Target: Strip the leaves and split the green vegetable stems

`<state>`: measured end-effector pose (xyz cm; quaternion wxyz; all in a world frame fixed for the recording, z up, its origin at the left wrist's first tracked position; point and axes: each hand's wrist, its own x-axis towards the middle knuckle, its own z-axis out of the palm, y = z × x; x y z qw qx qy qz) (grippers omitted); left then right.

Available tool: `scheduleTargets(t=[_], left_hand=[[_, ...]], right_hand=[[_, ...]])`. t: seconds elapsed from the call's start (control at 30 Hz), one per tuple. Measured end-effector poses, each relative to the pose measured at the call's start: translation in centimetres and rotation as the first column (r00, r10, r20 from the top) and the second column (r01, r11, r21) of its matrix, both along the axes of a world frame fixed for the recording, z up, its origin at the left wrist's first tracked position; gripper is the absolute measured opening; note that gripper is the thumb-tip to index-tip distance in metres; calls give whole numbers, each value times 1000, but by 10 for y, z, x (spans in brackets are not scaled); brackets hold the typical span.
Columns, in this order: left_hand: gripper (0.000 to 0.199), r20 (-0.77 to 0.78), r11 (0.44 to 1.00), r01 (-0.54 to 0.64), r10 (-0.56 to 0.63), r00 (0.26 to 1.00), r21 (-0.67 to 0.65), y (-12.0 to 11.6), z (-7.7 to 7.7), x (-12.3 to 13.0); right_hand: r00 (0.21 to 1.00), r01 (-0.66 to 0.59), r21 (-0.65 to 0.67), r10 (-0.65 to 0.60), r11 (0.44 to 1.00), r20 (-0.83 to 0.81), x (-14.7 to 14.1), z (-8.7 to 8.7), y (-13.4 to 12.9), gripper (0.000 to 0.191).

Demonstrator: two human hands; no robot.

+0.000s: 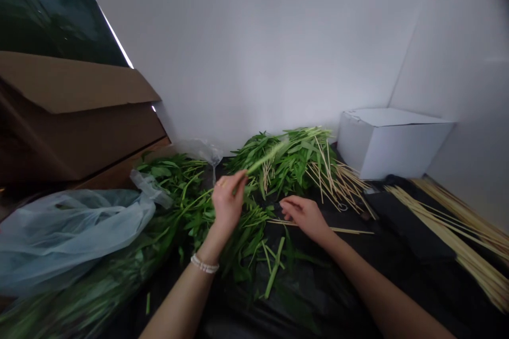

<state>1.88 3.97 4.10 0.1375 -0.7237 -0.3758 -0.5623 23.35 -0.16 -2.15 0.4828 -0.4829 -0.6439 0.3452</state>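
Observation:
My left hand (pixel 228 198) pinches a pale green plant stem (pixel 264 160), which slants up and right over the leafy pile. My right hand (pixel 304 214) is closed with its fingers curled, just above some thin wooden sticks (pixel 350 231) on the black sheet (pixel 318 286). Whether its fingertips hold anything is hidden. Beyond both hands lies a heap of leafy green stalks (pixel 294 161). More loose leafy stems (pixel 194 190) lie around and left of my left hand. Short cut stem pieces (pixel 274 270) rest on the sheet between my forearms.
Several thin wooden sticks (pixel 342 183) lie beside the heap, with longer bundles (pixel 449 233) at far right. A white box (pixel 397 143) stands by the wall. On the left are a translucent plastic bag (pixel 75 228) and an open cardboard box (pixel 79 132).

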Motion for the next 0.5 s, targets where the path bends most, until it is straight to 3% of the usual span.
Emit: scheduleTargets(t=[0.1, 0.2, 0.37, 0.43, 0.5], left_hand=[[24, -218, 998, 46, -36, 975, 43, -11, -30, 8], [32, -376, 990, 135, -111, 920, 40, -19, -43, 12], [39, -489, 971, 200, -238, 839, -129, -31, -47, 19], [38, -460, 972, 162, -223, 859, -170, -32, -46, 19], [43, -350, 984, 86, -137, 927, -158, -30, -43, 14]], right_hand=[[945, -108, -136, 59, 985, -323, -1, 4, 2, 37], [861, -168, -182, 55, 969, -506, -2, 6, 1, 41], [780, -178, -250, -19, 952, -626, -3, 7, 0, 38], [751, -171, -235, -28, 957, -660, -1, 7, 1, 35], [718, -136, -214, -52, 967, -694, 3, 8, 4, 34]])
